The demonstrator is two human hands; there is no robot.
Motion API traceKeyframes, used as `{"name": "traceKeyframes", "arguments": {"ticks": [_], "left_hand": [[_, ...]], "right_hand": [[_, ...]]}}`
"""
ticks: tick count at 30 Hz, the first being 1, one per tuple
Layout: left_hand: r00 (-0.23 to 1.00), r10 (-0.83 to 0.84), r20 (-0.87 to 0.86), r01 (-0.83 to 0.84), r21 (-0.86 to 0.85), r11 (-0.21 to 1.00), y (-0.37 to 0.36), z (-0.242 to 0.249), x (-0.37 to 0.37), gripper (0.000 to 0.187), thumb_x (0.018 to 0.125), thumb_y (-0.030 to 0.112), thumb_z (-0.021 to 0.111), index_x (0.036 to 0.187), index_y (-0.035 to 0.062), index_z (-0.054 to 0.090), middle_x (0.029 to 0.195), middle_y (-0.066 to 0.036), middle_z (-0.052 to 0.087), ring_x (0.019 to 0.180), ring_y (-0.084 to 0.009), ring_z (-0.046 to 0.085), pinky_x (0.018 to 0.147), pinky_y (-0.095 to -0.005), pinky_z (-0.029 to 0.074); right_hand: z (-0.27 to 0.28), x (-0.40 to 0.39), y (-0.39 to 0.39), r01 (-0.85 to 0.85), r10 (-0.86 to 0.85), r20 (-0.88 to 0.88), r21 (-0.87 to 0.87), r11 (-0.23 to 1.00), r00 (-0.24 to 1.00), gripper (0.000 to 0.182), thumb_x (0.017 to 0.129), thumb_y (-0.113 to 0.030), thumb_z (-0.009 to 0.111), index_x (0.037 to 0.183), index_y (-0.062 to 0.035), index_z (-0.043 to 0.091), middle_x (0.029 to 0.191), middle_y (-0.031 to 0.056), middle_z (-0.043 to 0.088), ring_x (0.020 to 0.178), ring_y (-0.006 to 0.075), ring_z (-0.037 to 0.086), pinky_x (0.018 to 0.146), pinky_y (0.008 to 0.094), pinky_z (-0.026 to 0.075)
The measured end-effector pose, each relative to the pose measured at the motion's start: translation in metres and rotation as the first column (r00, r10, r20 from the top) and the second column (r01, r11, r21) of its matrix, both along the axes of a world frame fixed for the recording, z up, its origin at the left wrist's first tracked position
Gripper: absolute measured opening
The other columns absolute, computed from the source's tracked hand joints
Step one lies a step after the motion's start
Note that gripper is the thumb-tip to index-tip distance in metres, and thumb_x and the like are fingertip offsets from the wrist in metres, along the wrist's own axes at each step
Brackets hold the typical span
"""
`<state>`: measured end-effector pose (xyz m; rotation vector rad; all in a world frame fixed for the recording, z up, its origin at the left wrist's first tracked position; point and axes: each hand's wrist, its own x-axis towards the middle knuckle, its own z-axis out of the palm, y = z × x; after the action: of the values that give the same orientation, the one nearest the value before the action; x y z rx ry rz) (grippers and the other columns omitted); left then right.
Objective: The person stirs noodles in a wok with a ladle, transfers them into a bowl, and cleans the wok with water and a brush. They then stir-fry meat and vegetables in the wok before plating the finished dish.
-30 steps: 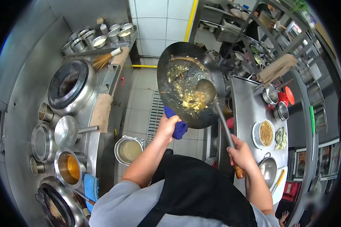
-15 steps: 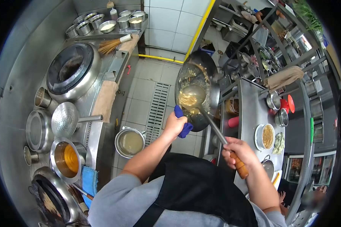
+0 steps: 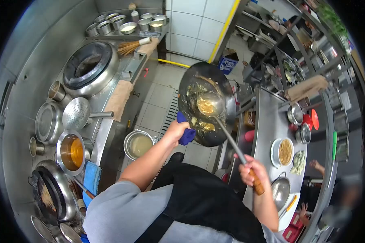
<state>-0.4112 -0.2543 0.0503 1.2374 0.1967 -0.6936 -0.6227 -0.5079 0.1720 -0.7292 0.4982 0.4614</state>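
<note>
My left hand [image 3: 177, 133] is closed on a folded purple cloth [image 3: 187, 135] at the near left rim of a black wok [image 3: 186, 87], gripping the wok through it. The wok is held in the air, its inside facing me, smeared with brown sauce and food scraps. My right hand [image 3: 253, 172] is wrapped around the wooden handle of a long steel ladle [image 3: 235, 146]. The ladle's bowl is inside the wok with yellowish-brown food [image 3: 206, 106] in it. On the counter to the right, a white bowl [image 3: 276, 153] is filled with similar brown food.
At left stand the stove burner [image 3: 113, 60], a perforated strainer [image 3: 76, 113] and a pot of orange oil [image 3: 76, 152]. A pail of cloudy liquid [image 3: 137, 146] sits below the wok. Steel bowls [image 3: 303, 133] line the right counter [image 3: 267, 109]. Another person's hand [image 3: 303, 212] shows at lower right.
My view has shifted to the right and the wok has turned its inside more toward me. The ladle stays in the wok, and both hands keep their holds.
</note>
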Motion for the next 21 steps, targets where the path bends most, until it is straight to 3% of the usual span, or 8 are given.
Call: {"name": "traceKeyframes", "arguments": {"ticks": [2,4,7,11,13,16,19,21], "left_hand": [[0.999,-0.021,0.031,0.02,0.03,0.999,0.003,0.0,-0.006,0.007,0.071,0.006,0.055,0.077,0.0028,0.058,0.067,-0.002,0.056,0.058,-0.012,0.053,0.053,-0.0271,0.042],[0.997,-0.022,0.078,0.018,0.045,0.999,0.003,0.017,-0.016,0.009,0.072,0.007,0.055,0.079,0.0016,0.058,0.068,-0.003,0.057,0.056,-0.0135,0.055,0.05,-0.0279,0.043],[0.986,0.002,0.169,-0.007,0.03,1.0,-0.004,0.021,-0.024,0.009,0.073,0.006,0.055,0.08,0.0015,0.058,0.067,-0.005,0.057,0.054,-0.0147,0.056,0.047,-0.0295,0.045],[0.969,-0.038,0.246,0.012,0.109,0.994,-0.014,0.02,-0.026,0.013,0.07,0.005,0.056,0.082,-0.0012,0.057,0.072,-0.004,0.058,0.063,-0.0132,0.055,0.058,-0.0278,0.045],[0.951,-0.047,0.307,-0.018,0.206,0.978,-0.023,0.008,-0.023,0.008,0.07,0.002,0.054,0.078,0.0011,0.055,0.069,-0.004,0.057,0.057,-0.0124,0.055,0.052,-0.0278,0.044],[0.911,0.0,0.411,-0.152,0.337,0.929,-0.023,-0.01,-0.018,0.015,0.07,0.007,0.057,0.082,-0.002,0.058,0.07,-0.007,0.06,0.061,-0.0164,0.058,0.056,-0.031,0.046],[0.919,-0.042,0.392,-0.092,0.318,0.944,-0.011,-0.015,-0.008,0.02,0.07,0.01,0.058,0.085,-0.0021,0.06,0.072,-0.008,0.062,0.062,-0.0185,0.06,0.057,-0.0325,0.047],[0.996,0.008,0.094,-0.023,0.159,0.987,-0.006,-0.014,-0.01,0.018,0.07,0.009,0.058,0.085,0.0001,0.059,0.072,-0.007,0.061,0.06,-0.0161,0.059,0.055,-0.0303,0.046]], "right_hand": [[0.018,0.004,-0.016,-0.097,0.066,-0.099,-0.35,0.932,0.993,0.041,0.08,-0.003,0.047,0.121,0.0006,0.044,0.059,0.0044,0.046,0.036,0.0123,0.043,0.032,0.0261,0.036],[0.031,0.01,-0.026,-0.246,0.149,-0.201,-0.66,0.71,0.968,0.026,0.076,0.0,0.049,0.103,0.0007,0.05,0.06,0.0044,0.049,0.038,0.0133,0.046,0.034,0.0251,0.038],[0.032,0.019,-0.033,-0.436,0.265,-0.352,-0.793,0.425,0.898,0.018,0.076,0.0,0.049,0.094,0.001,0.051,0.059,0.0047,0.05,0.039,0.0136,0.047,0.036,0.0268,0.042],[0.035,0.024,-0.011,-0.482,0.359,-0.339,-0.744,0.463,0.869,0.013,0.077,-0.001,0.049,0.089,-0.0002,0.05,0.059,0.0049,0.051,0.039,0.0135,0.048,0.035,0.027,0.041],[0.046,0.021,0.005,-0.364,0.319,-0.177,-0.508,0.781,0.931,0.007,0.079,-0.003,0.049,0.085,-0.0017,0.048,0.06,0.0048,0.051,0.039,0.0132,0.047,0.034,0.0265,0.039],[0.036,-0.014,0.003,-0.152,0.152,-0.007,-0.06,0.987,0.988,0.041,0.082,-0.005,0.046,0.122,0.003,0.044,0.059,0.005,0.045,0.037,0.0128,0.045,0.03,0.0265,0.037],[-0.009,-0.054,-0.001,-0.009,-0.033,0.091,0.43,0.903,0.995,0.057,0.084,-0.006,0.042,0.139,0.0026,0.03,0.061,0.0071,0.042,0.035,0.013,0.042,0.027,0.0275,0.037],[-0.018,-0.055,0.001,0.028,-0.069,0.06,0.522,0.852,0.996,0.057,0.085,-0.006,0.041,0.14,0.003,0.028,0.061,0.0072,0.041,0.034,0.0132,0.04,0.027,0.0277,0.037]]}}
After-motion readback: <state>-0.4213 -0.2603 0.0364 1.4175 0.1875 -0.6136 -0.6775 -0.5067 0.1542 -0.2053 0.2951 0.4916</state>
